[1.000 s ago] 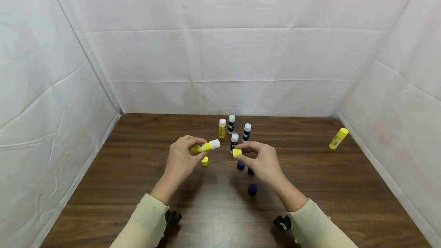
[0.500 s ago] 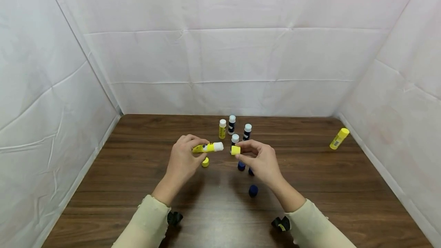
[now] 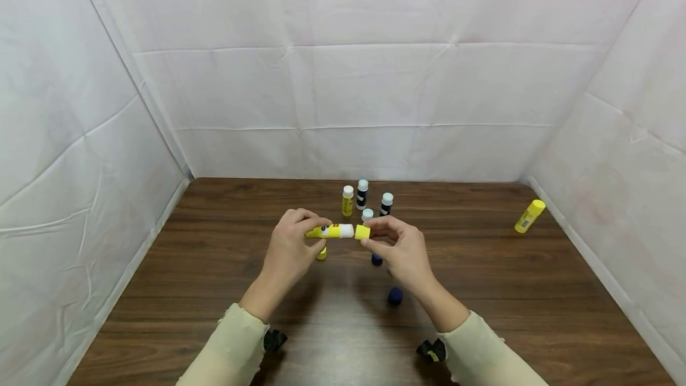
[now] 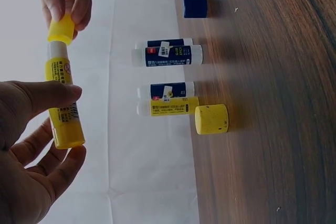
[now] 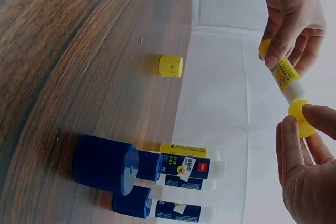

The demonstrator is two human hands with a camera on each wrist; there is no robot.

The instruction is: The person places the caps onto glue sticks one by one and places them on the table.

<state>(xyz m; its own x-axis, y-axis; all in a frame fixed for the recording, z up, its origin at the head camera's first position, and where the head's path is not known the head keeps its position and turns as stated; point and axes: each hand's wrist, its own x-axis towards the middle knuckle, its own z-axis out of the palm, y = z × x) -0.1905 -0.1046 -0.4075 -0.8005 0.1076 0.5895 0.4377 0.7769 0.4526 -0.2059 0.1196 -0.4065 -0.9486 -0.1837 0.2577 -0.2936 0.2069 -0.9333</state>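
My left hand point(image 3: 289, 246) holds a yellow glue stick point(image 3: 331, 231) level above the table, its white end pointing right. Thumb and fingers of my right hand point(image 3: 405, 255) pinch a yellow cap point(image 3: 362, 232). That cap lines up with the white end and sits right at its tip; whether they touch I cannot tell. Below the left hand, a second yellow cap point(image 4: 211, 119) stands on the table. Behind the hands stand an uncapped yellow glue stick point(image 3: 348, 202) and several navy glue sticks point(image 4: 168, 55) with white tops, one partly hidden by the right hand.
Navy caps point(image 5: 105, 165) stand on the wooden table point(image 3: 214, 290) near the right hand. A capped yellow glue stick point(image 3: 529, 217) stands far right. White cloth walls point(image 3: 370, 82) border the table at back and sides.
The glue stick in my left hand has swung level and moved right. My right hand has brought the cap left, closing the gap to the white end.
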